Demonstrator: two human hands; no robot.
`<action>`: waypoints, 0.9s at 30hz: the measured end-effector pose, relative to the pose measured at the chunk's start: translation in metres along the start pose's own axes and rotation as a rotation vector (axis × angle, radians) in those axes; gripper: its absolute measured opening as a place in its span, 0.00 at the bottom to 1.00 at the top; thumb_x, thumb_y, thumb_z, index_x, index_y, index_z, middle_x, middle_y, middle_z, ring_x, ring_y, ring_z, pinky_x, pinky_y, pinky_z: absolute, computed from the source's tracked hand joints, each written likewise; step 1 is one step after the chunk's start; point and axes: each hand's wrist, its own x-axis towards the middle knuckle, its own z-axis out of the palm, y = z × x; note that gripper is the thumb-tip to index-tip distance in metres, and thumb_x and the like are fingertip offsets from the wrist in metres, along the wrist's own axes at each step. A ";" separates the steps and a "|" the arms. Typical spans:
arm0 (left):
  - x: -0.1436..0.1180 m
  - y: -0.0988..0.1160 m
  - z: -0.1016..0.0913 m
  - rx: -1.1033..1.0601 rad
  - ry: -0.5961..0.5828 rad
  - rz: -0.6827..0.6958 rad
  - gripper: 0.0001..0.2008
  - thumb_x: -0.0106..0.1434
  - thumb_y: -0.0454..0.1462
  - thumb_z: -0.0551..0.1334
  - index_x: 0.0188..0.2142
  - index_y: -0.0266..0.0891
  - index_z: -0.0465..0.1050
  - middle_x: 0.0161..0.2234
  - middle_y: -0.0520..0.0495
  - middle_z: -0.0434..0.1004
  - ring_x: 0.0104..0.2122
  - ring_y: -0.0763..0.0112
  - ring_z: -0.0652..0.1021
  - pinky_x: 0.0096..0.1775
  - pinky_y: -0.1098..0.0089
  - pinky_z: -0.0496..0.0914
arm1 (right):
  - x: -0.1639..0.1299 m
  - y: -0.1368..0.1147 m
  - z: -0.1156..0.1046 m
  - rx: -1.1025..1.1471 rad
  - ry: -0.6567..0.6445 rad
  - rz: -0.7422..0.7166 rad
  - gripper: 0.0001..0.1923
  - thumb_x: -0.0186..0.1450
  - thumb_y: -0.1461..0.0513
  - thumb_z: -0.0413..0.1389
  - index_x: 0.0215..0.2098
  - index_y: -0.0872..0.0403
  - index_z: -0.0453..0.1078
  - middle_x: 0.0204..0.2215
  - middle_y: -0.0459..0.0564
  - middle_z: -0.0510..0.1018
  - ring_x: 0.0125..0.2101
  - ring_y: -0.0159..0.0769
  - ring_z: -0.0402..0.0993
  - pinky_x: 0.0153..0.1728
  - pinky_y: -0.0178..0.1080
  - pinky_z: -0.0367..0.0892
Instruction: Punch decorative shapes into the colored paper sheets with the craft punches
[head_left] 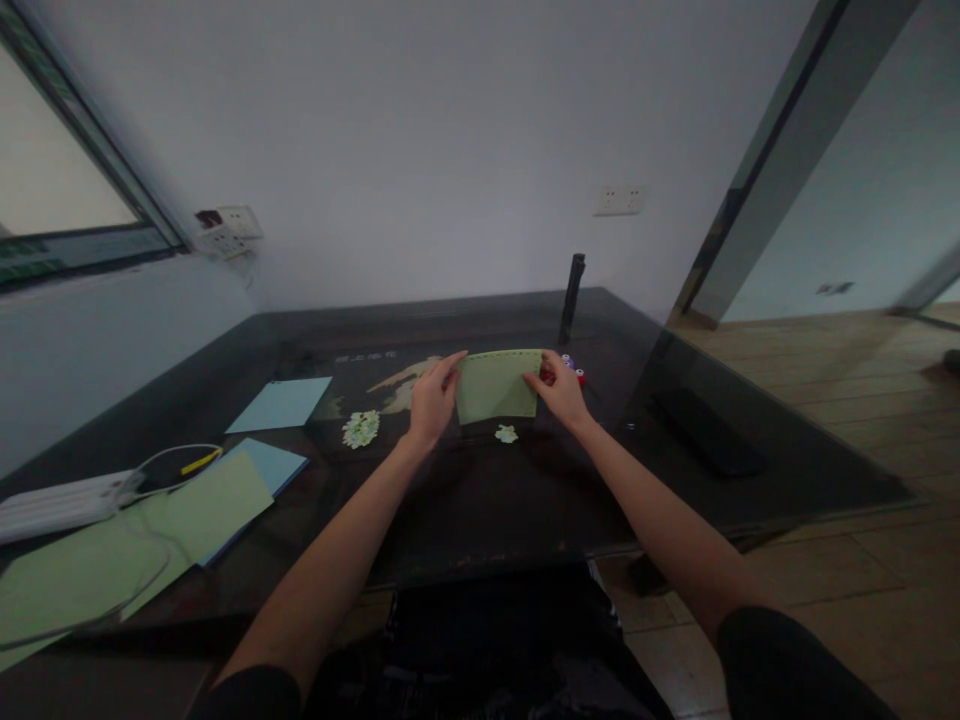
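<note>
A light green piece of felt or similar sheet (495,390), with a row of stitches along its top edge, is held up between my hands over the dark table. My left hand (433,396) pinches its upper left corner. At the right edge my right hand (559,388) grips it between thumb and fingers. Just below the sheet lies a small pale green flower-shaped cutout (506,434). A pile of similar cutouts (361,429) rests to the left of my left hand. Small red and purple spools (579,376) are partly hidden behind my right hand.
On the left lie a light blue sheet (281,404), larger green sheets (217,510) and a white power strip (67,505) with cables. A black upright object (572,298) stands at the back; a dark flat object (706,432) lies at the right.
</note>
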 end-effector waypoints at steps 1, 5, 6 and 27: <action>0.000 0.000 0.000 0.008 0.001 0.006 0.18 0.65 0.33 0.53 0.54 0.43 0.68 0.39 0.45 0.75 0.35 0.70 0.73 0.39 0.67 0.69 | -0.001 -0.004 -0.002 -0.034 0.016 -0.022 0.23 0.60 0.57 0.56 0.53 0.51 0.64 0.39 0.52 0.78 0.37 0.41 0.75 0.37 0.41 0.69; -0.002 0.001 -0.001 0.023 -0.006 0.024 0.19 0.66 0.34 0.53 0.56 0.45 0.66 0.36 0.46 0.73 0.33 0.70 0.72 0.38 0.69 0.69 | -0.003 -0.016 -0.008 -0.194 0.044 -0.130 0.24 0.64 0.59 0.52 0.58 0.47 0.60 0.49 0.51 0.74 0.38 0.39 0.73 0.43 0.43 0.67; -0.002 0.001 -0.001 0.018 -0.009 0.025 0.19 0.66 0.34 0.53 0.55 0.45 0.67 0.36 0.46 0.73 0.33 0.70 0.72 0.38 0.69 0.69 | -0.003 -0.017 -0.009 -0.213 0.035 -0.151 0.22 0.64 0.60 0.50 0.57 0.47 0.62 0.50 0.50 0.73 0.39 0.40 0.72 0.45 0.44 0.66; -0.002 0.001 -0.001 -0.010 -0.026 0.016 0.17 0.64 0.34 0.55 0.52 0.43 0.70 0.39 0.45 0.74 0.32 0.73 0.74 0.37 0.70 0.71 | -0.003 -0.012 -0.010 -0.187 0.045 -0.163 0.17 0.65 0.58 0.50 0.51 0.48 0.70 0.45 0.49 0.77 0.37 0.39 0.73 0.41 0.43 0.69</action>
